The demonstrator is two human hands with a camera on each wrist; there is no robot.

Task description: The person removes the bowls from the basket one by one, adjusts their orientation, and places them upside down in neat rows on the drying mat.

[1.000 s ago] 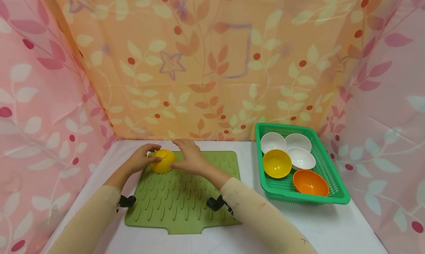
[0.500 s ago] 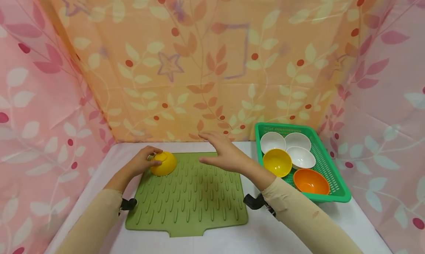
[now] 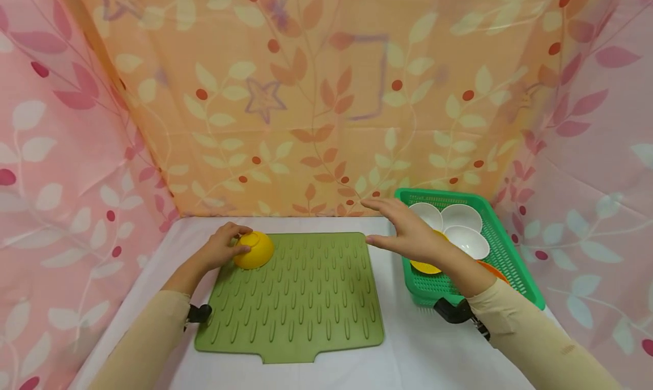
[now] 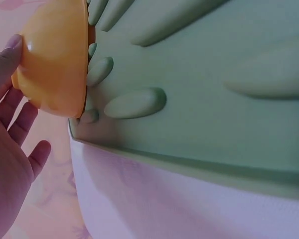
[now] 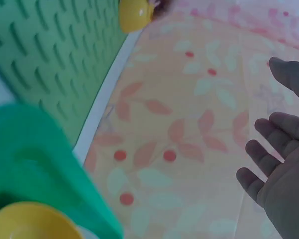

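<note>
Leaf-printed cloth [image 3: 316, 172] hangs behind the white-covered counter [image 3: 352, 373], and I take the green mat [image 3: 296, 299] as my landmark. At the mat's far-left corner a yellow bowl [image 3: 261, 253] rests upside down; I'd guess that leaves its foot uppermost, handy for fingers. On my feed the left hand [image 3: 221, 248] pinches that bowl near its foot, perhaps to steady it. My view of the right hand [image 3: 415, 237] shows fingers spread, nothing held, right of the mat. Further right stands a green basket [image 3: 444, 194], seemingly there to keep three white bowls [image 3: 466, 242], a second yellow bowl [image 3: 425, 267] and an orange bowl [image 3: 494, 270] together off the mat.
</note>
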